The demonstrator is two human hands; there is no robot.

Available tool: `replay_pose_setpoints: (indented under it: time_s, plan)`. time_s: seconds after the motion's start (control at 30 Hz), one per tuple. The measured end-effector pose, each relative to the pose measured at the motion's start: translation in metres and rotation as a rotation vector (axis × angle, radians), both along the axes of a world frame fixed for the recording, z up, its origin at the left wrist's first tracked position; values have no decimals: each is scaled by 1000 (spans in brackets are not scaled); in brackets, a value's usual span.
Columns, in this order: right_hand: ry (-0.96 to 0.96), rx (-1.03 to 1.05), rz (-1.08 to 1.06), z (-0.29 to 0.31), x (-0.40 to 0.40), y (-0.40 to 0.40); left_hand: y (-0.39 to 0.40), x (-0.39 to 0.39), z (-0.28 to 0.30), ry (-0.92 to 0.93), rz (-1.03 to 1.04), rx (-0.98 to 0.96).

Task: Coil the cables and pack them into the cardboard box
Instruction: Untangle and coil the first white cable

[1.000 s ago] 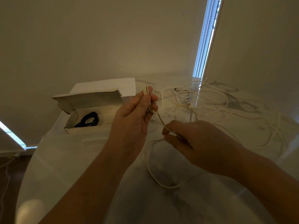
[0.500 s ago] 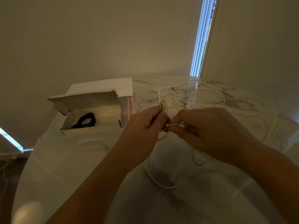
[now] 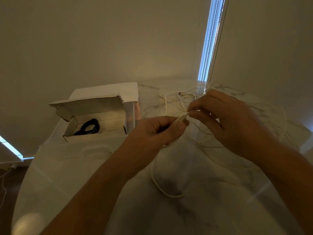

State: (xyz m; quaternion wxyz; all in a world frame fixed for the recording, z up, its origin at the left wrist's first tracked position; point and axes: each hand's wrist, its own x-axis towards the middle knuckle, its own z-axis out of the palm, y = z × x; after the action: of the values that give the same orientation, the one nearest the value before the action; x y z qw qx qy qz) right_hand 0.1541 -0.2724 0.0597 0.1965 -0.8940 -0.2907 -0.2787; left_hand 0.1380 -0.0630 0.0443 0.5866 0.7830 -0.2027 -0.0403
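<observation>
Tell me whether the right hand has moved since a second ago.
Yes. The right hand rose toward the far white cable tangle, meeting the left hand.

A white marble table is seen below beige walls; bead chains are hung at a bright window strip.

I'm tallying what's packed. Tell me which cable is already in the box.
The black cable, coiled inside the open cardboard box. The white cable is pinched between both hands, its slack loose on the table.
</observation>
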Motion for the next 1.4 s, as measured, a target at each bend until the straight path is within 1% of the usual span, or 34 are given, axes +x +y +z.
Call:
replay_pose_setpoints:
  time_s: [0.07,0.13,0.3,0.4,0.5,0.57,0.67,0.8,0.9,1.0,1.1,1.17,1.2,1.27,1.4]
  plan:
    - [23,52,-23,-1,2,-1,2,2,-3,24,-14,-45]
    - [71,109,-45,-3,4,-1,3,5,-5,70,-12,-139]
    - [194,152,-91,-10,6,2,3,9,-6,290,-77,-527]
    - [241,192,-71,-13,3,8,4,14,-8,390,-147,-666]
    - [271,180,-74,-19,0,13,4,16,-9,469,-191,-800]
    - [289,172,-79,-22,-2,16,7,17,-8,500,-183,-913]
    - [320,94,-63,-23,-8,22,15,22,-4,492,-134,-1061]
    - [328,-47,-49,-24,-17,31,19,23,0,464,-26,-1142]
    - [297,-179,-59,-25,-25,37,16,20,-1,434,20,-1150]
    - [228,-259,-73,-23,-32,41,17,24,-5,364,100,-1170]
    - [157,-246,-27,-22,-38,45,21,29,-7,259,193,-1216]
    - [130,-223,11,-21,-41,47,19,29,-7,207,263,-1177]
    - [127,-223,28,-21,-41,48,16,28,-6,183,291,-1125]
    - [133,-226,63,-20,-40,47,9,24,-7,119,333,-963]
    - [110,-217,72,-13,-40,43,4,18,-13,-89,381,-499]
